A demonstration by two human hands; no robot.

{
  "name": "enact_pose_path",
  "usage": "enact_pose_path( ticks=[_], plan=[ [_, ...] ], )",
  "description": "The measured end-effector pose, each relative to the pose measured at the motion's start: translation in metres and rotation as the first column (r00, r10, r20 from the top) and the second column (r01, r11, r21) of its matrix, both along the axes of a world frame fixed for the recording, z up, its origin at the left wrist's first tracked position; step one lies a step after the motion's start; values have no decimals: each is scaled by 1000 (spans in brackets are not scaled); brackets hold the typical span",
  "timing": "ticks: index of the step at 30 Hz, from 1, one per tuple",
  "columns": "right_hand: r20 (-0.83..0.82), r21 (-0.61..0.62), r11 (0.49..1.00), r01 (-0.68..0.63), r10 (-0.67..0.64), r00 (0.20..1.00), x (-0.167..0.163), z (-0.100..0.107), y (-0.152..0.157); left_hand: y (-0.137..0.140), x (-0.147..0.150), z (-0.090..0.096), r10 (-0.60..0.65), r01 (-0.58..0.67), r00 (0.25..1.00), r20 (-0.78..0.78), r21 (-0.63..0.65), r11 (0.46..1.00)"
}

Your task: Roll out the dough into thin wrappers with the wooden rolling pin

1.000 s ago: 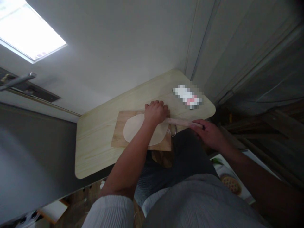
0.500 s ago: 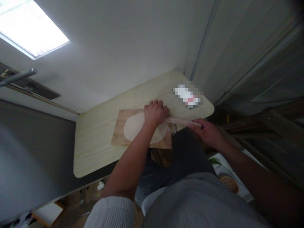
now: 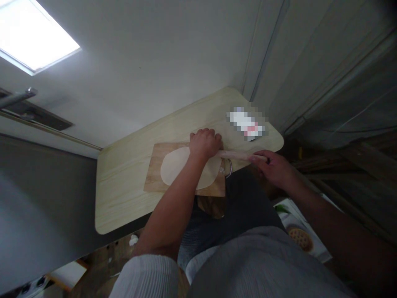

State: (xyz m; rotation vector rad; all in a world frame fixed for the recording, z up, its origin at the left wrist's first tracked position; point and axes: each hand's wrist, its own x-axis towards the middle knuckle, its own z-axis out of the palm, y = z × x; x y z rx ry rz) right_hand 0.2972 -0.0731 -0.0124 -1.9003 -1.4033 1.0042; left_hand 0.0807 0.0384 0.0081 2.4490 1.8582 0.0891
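Observation:
A flat, oval sheet of pale dough [image 3: 174, 166] lies on a wooden cutting board [image 3: 151, 178] with a metal handle at its right end. My left hand [image 3: 204, 142] is curled over the far part of a light wooden rolling pin [image 3: 235, 155], above the right half of the dough. The pin's far end is hidden under that hand. Past the board's right side, my right hand [image 3: 273, 166] grips the near end of the pin with fingers wrapped round it. My left forearm crosses over the dough and covers part of it.
The board rests near the front edge of a pale wood-patterned table [image 3: 124, 186] against a white wall. A blurred-out white and pink item [image 3: 246, 123] lies at the table's far right. Below right is a white surface with a printed picture [image 3: 299, 238].
The rolling pin and both hands have shifted very slightly to the right. The dough looks the same, and the whole view has moved a little.

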Motion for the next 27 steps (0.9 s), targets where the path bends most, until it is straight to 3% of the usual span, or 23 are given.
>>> enact_pose_path(
  ticks=[6, 13, 19, 22, 27],
  plan=[
    [-26, 14, 1000, 23, -23, 999, 2, -3, 12, 15, 4, -3, 23, -23, 1000, 11, -37, 999],
    [-62, 31, 999, 22, -20, 998, 1, -3, 22, 22, 9, 7, 47, -48, 999, -15, -98, 994],
    [-10, 83, 996, -23, 24, 1000, 1, -5, 4, -5, 2, 4, 75, -75, 997, 16, 17, 997],
    [5, 90, 993, -82, 82, 997, 0, -6, -14, -23, -4, 2, 21, -25, 999, 47, 82, 996],
    [-6, 80, 985, -149, 150, 989, -4, -8, -42, -39, -9, 3, -75, 71, 996, 52, 79, 994]
  ],
)
